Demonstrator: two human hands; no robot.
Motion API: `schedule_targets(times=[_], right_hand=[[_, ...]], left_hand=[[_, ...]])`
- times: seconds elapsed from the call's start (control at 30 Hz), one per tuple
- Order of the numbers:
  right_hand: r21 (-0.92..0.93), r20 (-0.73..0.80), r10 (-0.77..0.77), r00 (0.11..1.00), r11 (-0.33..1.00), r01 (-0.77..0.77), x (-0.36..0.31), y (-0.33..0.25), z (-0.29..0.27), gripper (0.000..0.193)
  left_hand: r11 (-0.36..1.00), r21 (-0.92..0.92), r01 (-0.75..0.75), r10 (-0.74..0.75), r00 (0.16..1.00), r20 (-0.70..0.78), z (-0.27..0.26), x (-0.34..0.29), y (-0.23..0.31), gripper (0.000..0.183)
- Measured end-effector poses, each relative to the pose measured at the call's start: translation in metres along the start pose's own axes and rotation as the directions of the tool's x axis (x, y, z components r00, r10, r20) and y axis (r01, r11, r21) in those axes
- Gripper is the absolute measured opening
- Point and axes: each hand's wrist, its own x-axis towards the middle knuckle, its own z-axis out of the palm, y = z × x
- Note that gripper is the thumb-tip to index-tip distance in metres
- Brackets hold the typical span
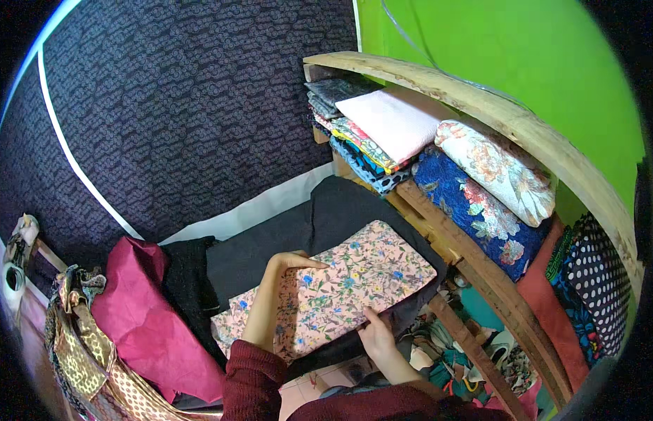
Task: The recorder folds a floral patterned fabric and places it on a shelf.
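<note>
A folded pink fabric (pixel 354 281) with a small floral print lies in front of me on a black cloth-covered surface (pixel 260 242). My left hand (pixel 295 261) rests across its far edge, fingers stretched out and pointing right. At the near edge, my right hand (pixel 377 338) pinches the fabric, with the thumb on top and the other fingers partly hidden. On the left, a looser end of the same floral print shows beyond my left forearm.
A magenta cloth (pixel 147 316) and gold patterned cloth (pixel 81 344) hang at the left. On the right, a wooden shelf (pixel 495 288) holds folded fabrics, a white floral roll (pixel 495 168) and a blue floral fabric (pixel 474 210). Fabric scraps (pixel 439 344) lie below it.
</note>
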Motion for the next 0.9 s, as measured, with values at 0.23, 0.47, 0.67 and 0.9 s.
schedule_targets(times=[0.23,0.47,0.67,0.9], right_hand=[[-0.015,0.099,0.093,0.991,0.996,-0.092,0.017,0.019,0.019,0.037],[-0.028,0.278,0.240,0.930,0.970,-0.241,0.016,-0.002,0.046,0.046],[-0.153,0.508,0.300,0.808,0.954,-0.258,0.040,-0.002,0.056,0.050],[-0.414,0.561,0.432,0.706,0.885,-0.212,0.090,-0.021,0.127,0.054]], left_hand=[[0.993,-0.119,-0.005,0.013,0.998,0.064,0.001,0.015,-0.008,0.099],[0.991,-0.105,-0.086,0.084,0.996,-0.027,-0.004,-0.010,-0.017,0.087],[0.487,-0.854,-0.184,0.167,0.979,-0.115,-0.011,-0.029,-0.083,0.059],[0.330,-0.802,-0.498,0.281,0.863,-0.420,-0.028,-0.110,-0.092,0.061]])
